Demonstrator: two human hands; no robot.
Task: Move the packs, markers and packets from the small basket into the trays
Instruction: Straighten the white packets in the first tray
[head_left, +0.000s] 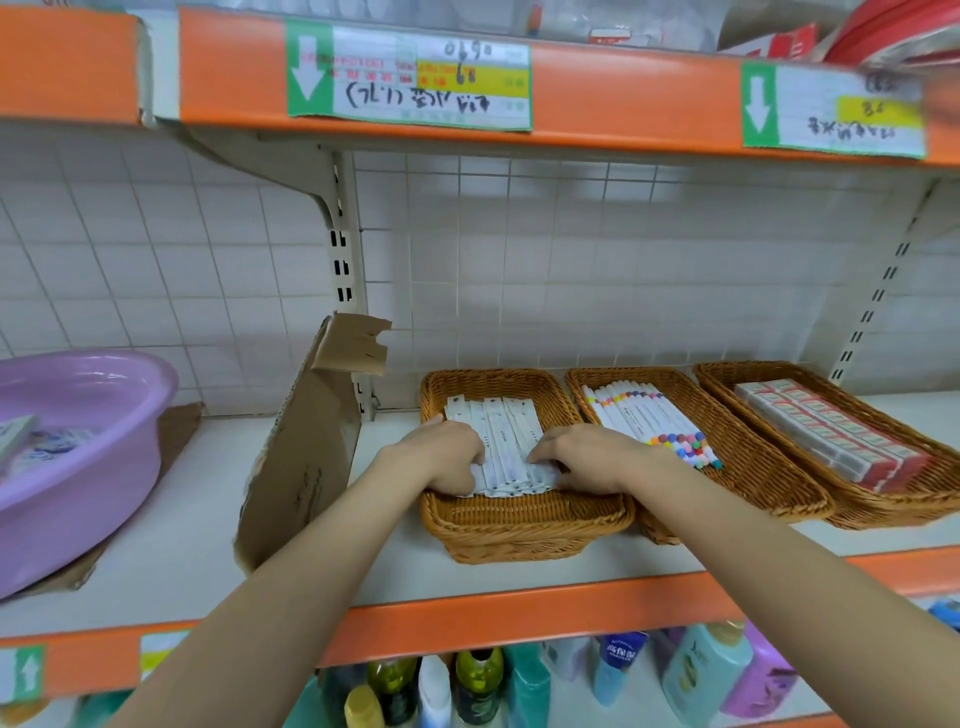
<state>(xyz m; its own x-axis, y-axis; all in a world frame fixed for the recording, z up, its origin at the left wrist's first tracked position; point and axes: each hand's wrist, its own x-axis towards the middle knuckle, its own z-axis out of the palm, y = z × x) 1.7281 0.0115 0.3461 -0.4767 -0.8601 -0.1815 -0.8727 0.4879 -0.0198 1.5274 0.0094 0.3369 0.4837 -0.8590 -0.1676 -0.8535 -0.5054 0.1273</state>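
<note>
Presently both hands were down in the leftmost wicker tray (519, 525) on the white shelf (182, 545). Left hand (447, 460) sat at the left edge of a stack of long white packets (506, 441), fingers curled in vs. the stack's side; right hand (582, 460) sat at the right edge, fingers bent down onto the packets' near ends. Looked like both were pinching/squaring the stack, but fingertips partly hidden, so grip depth unclear. Packets lay lengthwise in the tray, near ends fanned a bit. Middle tray (737, 483), touching the first, held a row of white markers (649, 421) w/ coloured caps toward the near end. Right tray (883, 499) held red-and-white packs (831, 441) in a row. Torn cardboard divider (306, 447) stood just left of the trays; purple plastic basin (78, 441) farther left w/ some boxes in it. Bottles (478, 686) on the shelf below.
</note>
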